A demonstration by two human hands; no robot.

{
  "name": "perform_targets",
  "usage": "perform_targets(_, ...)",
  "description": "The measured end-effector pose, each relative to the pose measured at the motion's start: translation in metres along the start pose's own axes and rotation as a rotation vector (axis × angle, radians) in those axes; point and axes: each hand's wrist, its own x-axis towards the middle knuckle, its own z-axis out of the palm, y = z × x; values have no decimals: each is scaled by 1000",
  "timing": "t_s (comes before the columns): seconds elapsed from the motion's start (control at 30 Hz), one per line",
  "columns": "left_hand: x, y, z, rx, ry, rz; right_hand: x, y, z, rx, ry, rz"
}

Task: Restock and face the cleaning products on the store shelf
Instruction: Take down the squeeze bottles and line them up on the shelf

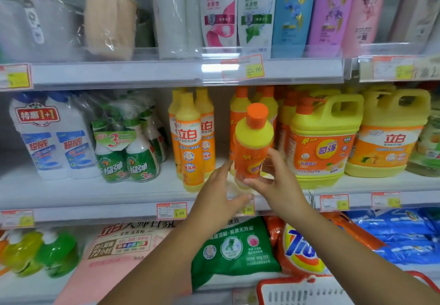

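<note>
A yellow dish-soap bottle with an orange cap and orange label stands tilted at the front of the middle shelf. My right hand grips its lower part, thumb across the front and fingers behind. My left hand reaches in from the left, its straight fingertips touching the bottle's left side and its thumb below the base. More bottles of the same kind stand just behind it.
Left of the bottle stand three yellow-capped dish-soap bottles, then green spray bottles and white cleaner bottles. Large yellow jugs stand on the right. Detergent bags fill the shelf below. A red-rimmed white basket is at bottom right.
</note>
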Motion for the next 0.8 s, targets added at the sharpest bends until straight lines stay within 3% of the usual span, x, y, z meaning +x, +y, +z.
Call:
perform_targets(0.17, -23, 31, -20, -267, -77, -70, -30, -49, -12, 176, -182, 110)
perform_targets(0.3, -50, 54, -32, -386, -134, -152, -46, -90, -32, 147, -271, 189)
perform_targets(0.53, -90, 98, -22, -231, -159, -204, -74, -137, -58, -72, -66, 141)
perform_targets(0.63, -108, 101, -16, -100, -176, -221, -84, -147, -71, 2, 9, 127)
perform_targets(0.8, -127, 82, -8, -170, -391, -272, -105, -129, -71, 71, 25, 210)
